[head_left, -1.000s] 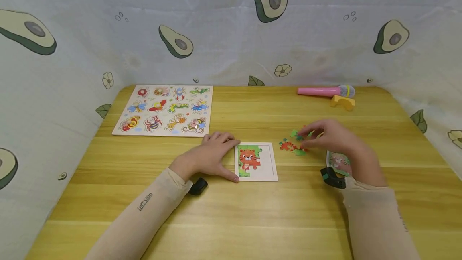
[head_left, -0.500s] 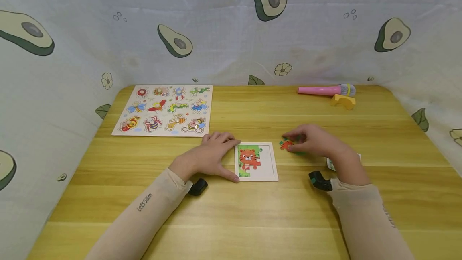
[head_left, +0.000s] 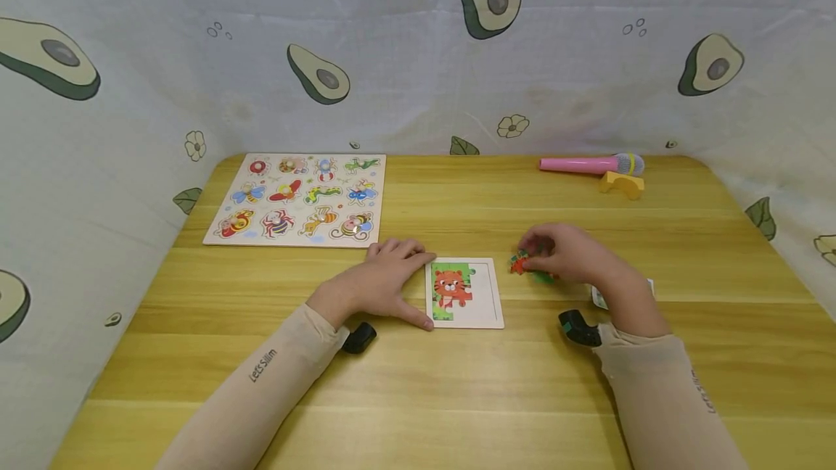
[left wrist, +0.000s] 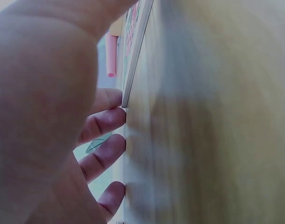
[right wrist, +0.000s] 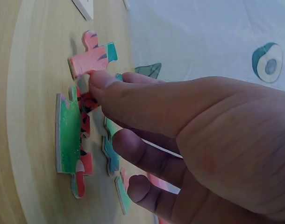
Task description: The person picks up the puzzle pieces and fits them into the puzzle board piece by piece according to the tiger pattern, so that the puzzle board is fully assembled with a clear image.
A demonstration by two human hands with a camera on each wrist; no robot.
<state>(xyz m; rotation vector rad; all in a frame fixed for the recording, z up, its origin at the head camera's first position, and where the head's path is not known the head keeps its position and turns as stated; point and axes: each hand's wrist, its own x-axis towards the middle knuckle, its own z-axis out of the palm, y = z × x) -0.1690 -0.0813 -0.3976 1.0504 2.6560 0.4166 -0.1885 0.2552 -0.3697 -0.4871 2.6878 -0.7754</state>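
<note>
In the head view a puzzle board (head_left: pixel 483 296) with a partly assembled tiger picture lies mid-table. My left hand (head_left: pixel 385 285) rests beside it, thumb and index finger spread and touching its left corners. In the left wrist view the fingertips (left wrist: pixel 115 144) of that hand meet the tabletop near the board's edge (left wrist: pixel 133 70). To the right, my right hand (head_left: pixel 564 256) pinches an orange-and-green puzzle piece (right wrist: pixel 89 58) between thumb and index finger. Below and behind it lie several loose pieces, among them a green one (right wrist: pixel 67 135); fingers partly hide them.
A peg board with insect shapes (head_left: pixel 294 201) lies at the back left. At the back right are a pink toy microphone (head_left: pixel 581 165) and a yellow arch block (head_left: pixel 622 185). A picture card (head_left: pixel 597 298) is mostly hidden under my right wrist. A printed cloth (head_left: pixel 392 56) hangs behind the table.
My right hand has moved left over the loose pieces, and its fingers have closed on an orange-and-green puzzle piece. My left hand and the board have stayed in place.
</note>
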